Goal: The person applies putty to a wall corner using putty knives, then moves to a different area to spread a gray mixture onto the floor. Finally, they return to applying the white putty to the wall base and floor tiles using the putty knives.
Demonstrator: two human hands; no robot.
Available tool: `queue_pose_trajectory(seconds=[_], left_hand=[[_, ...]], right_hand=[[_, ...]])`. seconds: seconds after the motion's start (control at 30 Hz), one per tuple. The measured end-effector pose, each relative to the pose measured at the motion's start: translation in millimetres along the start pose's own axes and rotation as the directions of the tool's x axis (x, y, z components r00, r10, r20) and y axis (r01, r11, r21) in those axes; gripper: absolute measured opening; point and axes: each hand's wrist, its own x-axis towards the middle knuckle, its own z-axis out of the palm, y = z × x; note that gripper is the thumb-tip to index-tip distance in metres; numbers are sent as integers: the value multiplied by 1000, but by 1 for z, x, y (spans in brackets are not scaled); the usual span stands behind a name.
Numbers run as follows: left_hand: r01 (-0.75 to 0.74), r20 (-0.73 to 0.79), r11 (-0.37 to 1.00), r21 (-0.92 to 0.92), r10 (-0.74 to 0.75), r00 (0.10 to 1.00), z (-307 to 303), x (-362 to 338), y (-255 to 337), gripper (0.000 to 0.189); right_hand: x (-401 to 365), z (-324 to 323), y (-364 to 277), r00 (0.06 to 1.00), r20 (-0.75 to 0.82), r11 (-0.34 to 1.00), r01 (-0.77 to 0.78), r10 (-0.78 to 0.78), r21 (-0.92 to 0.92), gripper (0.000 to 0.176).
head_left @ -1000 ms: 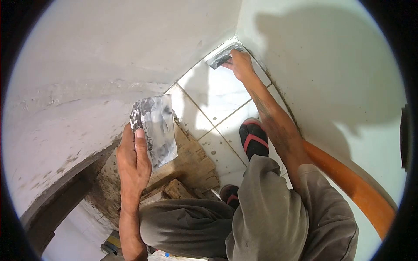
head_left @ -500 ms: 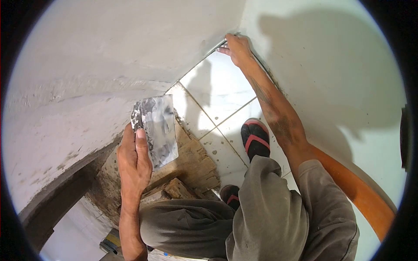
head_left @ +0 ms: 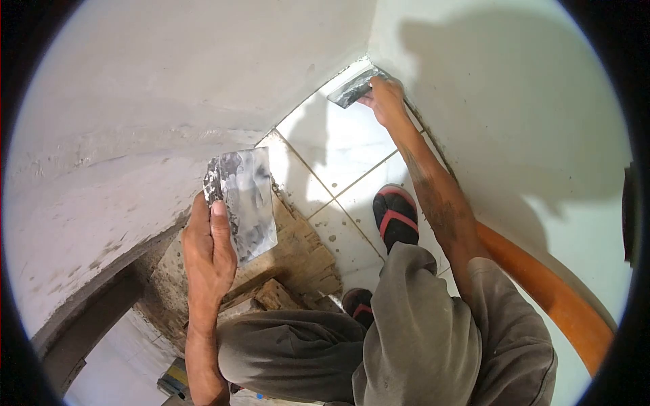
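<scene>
My left hand (head_left: 211, 247) is closed round the edge of a flat plate (head_left: 242, 203) smeared with pale and dark paste, its thumb lying on top. Up at the corner, my right hand (head_left: 384, 100) grips a smaller flat scraper (head_left: 353, 86), also streaked with grey and white. The scraper is over the white floor tile (head_left: 352, 135), close to the foot of the left wall (head_left: 203, 68). Part of its grip is hidden by my fingers.
Worn wooden boards (head_left: 291, 250) lie below the plate. My feet in black socks and red-strapped sandals (head_left: 396, 216) rest on the tiles. An orange curved piece (head_left: 542, 291) runs along the right wall (head_left: 528, 122). A dark beam (head_left: 95, 325) is at lower left.
My right hand has drawn back from the corner, down and slightly right, and the scraper in it now shows its broad face. My left hand and the plate have hardly moved.
</scene>
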Motion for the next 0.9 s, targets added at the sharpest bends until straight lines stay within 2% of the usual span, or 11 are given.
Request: queue_pose_trajectory(seconds=[0.17,0.27,0.43,0.67,0.77,0.87,0.9], left_hand=[[25,18,1000,19,-25,1000,-1,0,3,39],[26,9,1000,6,-26,1000,-1,-2,2,41],[24,-9,1000,14,-24,1000,-2,-4,1,42],[14,7,999,29,-15,1000,-2,-3,-2,41],[15,10,1000,18,-15,1000,-3,-2,1,40],[49,40,999,14,-49,998,-6,2,2,41],[66,54,998,16,-67,996,-7,3,1,41]], right_hand=[[25,12,1,1000,6,1000,2,-2,-28,30],[29,24,-8,999,-46,998,-19,16,-60,30],[47,33,-11,998,-52,990,18,-25,-139,29],[13,50,-45,988,-6,952,147,-154,-269,21],[-20,44,-55,974,5,965,226,-227,-132,23],[-46,30,-54,987,-64,982,136,-146,-134,19],[-41,14,-44,970,17,931,237,-242,-277,20]])
